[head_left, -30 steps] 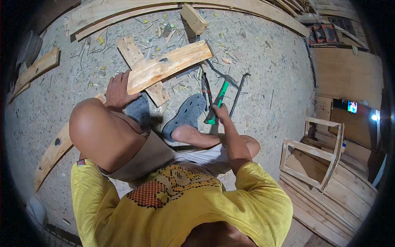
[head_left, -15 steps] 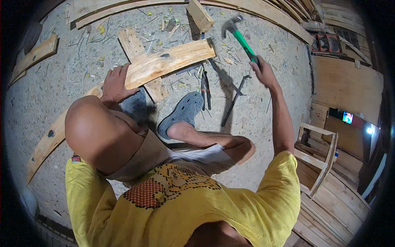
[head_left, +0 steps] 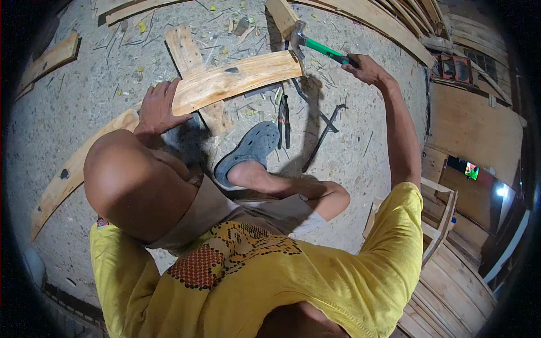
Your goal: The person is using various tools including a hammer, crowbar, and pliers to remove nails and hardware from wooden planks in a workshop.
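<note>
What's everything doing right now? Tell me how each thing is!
Right hand: closed around the hammer
Hammer: held, head near the plank's right end
Left hand: touching the plank's left end
Plank: lying across another board
Pliers: on the floor, unheld
Screen: lit

Smooth wooden plank [head_left: 251, 75], rough floor [head_left: 355, 166].

The bare right hand [head_left: 365, 70] now reaches farther forward than before, bringing the green-and-black metal claw hammer [head_left: 321, 47] to the flat pale wooden board [head_left: 248, 78]'s right end.
</note>
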